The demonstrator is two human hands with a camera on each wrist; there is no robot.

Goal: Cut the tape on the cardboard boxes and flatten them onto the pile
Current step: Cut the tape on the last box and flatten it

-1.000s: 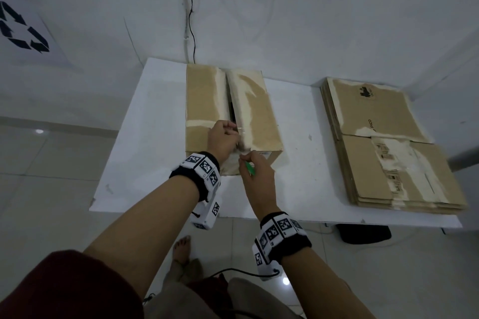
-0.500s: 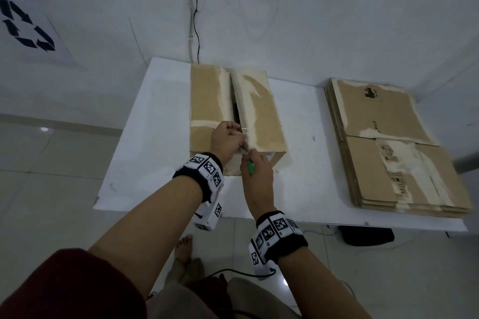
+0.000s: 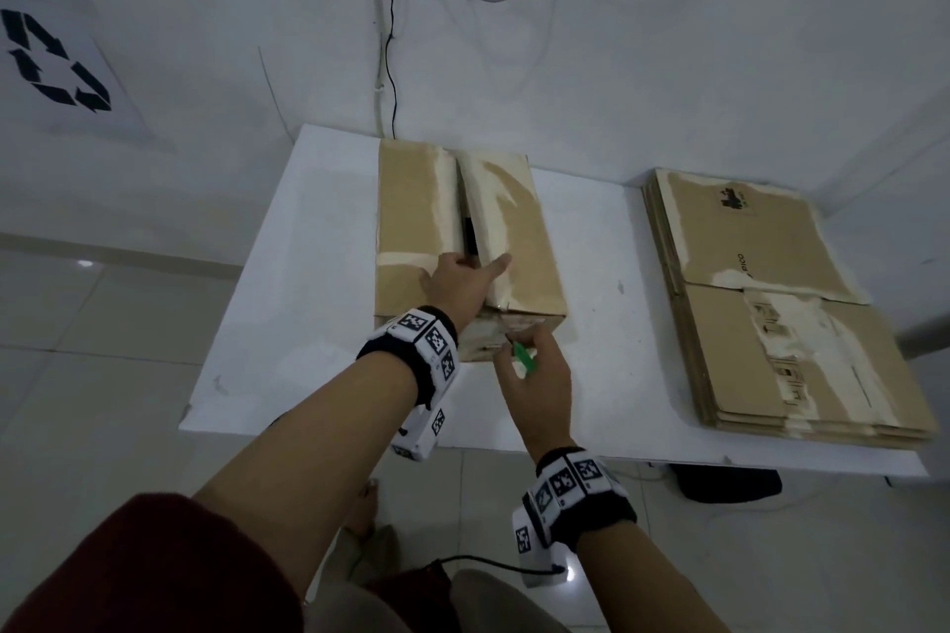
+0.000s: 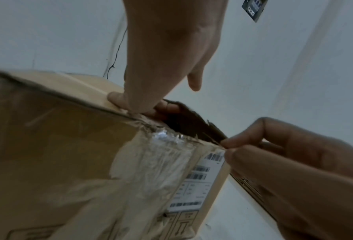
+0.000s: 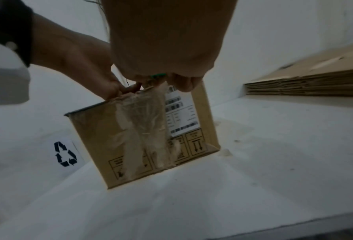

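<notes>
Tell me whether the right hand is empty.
No, the right hand grips a green cutter at the box's near top edge.

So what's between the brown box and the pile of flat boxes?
Only bare white table top with small marks lies between the brown cardboard box and the flattened cardboard pile, shown in the head view.

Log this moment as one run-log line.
left hand: fingers hooked in box top seam | right hand: grips green cutter at near-edge tape | pile: right of box

recycling symbol (image 3: pixel 55 62) on wall sheet (image 3: pixel 128 121); shipping label (image 5: pixel 181 113) on box (image 5: pixel 95 138) illegible.
</notes>
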